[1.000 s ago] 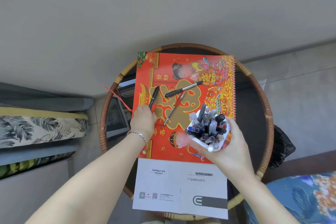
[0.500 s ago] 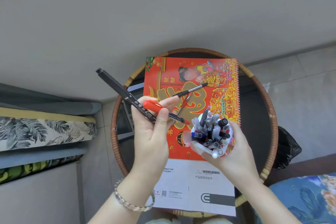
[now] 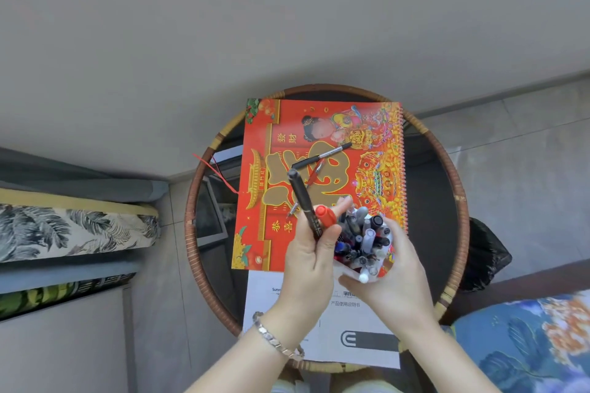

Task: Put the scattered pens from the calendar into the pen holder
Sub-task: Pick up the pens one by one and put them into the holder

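Observation:
A red and gold calendar (image 3: 322,124) lies on a round rattan table. My left hand (image 3: 311,257) grips a black marker (image 3: 303,198) with a red cap, held upright just left of the pen holder. My right hand (image 3: 394,277) wraps around the white pen holder (image 3: 364,244), which is crammed with several pens. On the calendar still lie a black and silver pen (image 3: 322,156) and a thin red pen (image 3: 314,174), both beyond my hands.
The rattan table rim (image 3: 191,210) encloses a dark glass top. A white manual (image 3: 360,344) lies below the calendar. A leaf-print cushion (image 3: 73,230) is at the left, a blue floral cushion (image 3: 536,341) at the lower right, and a black bag (image 3: 485,252) sits beside the table.
My left hand picked the black marker off the calendar's left side, lifted it, and swung it right until it stands beside the pen holder. The right hand kept holding the holder.

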{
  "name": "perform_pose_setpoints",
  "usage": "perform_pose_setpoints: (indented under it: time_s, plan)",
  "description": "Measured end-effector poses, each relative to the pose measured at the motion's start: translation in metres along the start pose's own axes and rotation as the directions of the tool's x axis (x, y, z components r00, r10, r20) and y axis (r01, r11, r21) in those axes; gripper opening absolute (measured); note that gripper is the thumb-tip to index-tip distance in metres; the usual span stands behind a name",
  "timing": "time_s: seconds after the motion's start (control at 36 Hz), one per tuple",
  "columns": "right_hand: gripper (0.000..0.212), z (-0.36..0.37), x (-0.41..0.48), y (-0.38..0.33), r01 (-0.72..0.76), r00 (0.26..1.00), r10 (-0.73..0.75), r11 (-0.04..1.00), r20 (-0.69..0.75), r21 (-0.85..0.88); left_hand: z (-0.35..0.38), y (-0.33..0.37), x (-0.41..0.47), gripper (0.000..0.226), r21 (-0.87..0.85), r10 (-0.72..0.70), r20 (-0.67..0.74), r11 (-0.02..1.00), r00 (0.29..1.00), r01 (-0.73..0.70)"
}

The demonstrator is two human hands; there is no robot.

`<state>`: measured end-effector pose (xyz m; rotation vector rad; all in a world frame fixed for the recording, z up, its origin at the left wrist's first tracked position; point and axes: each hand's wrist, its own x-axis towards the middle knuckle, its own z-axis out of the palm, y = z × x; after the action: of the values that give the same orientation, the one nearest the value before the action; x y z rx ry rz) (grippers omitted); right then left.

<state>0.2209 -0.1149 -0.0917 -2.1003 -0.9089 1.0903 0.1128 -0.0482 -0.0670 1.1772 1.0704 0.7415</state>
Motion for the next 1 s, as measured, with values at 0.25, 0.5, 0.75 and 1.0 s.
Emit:
perform_pose_setpoints:
  time_s: [0.25, 0.5, 0.75, 1.0]
  plan:
    - [0.083, -0.013, -0.001, 0.005, 0.012, 1.000, -0.012, 1.000, -0.001, 0.015, 0.005, 0.010, -0.004, 0.024, 0.110, 0.123, -0.042, 0.987, 0.992, -0.118]
    - [0.076, -0.020, 0.000, 0.005, 0.009, 1.000, -0.007, 0.996, -0.020, 0.093, -0.022, 0.035, 0.006, 0.037, -0.172, -0.017, -0.378, 0.984, 0.926, -0.052]
    - [0.074, -0.018, -0.003, 0.008, -0.017, 1.000, 0.017, 0.995, 0.002, 0.098, -0.031, 0.038, 0.007, 0.037, -0.354, -0.192, -0.235, 0.930, 0.953, 0.100]
    - [0.073, -0.017, -0.006, 0.007, -0.001, 1.000, 0.001, 0.996, -0.005, 0.091, -0.025, 0.033, 0.005, 0.032, -0.392, -0.186, -0.198, 0.915, 0.962, 0.096]
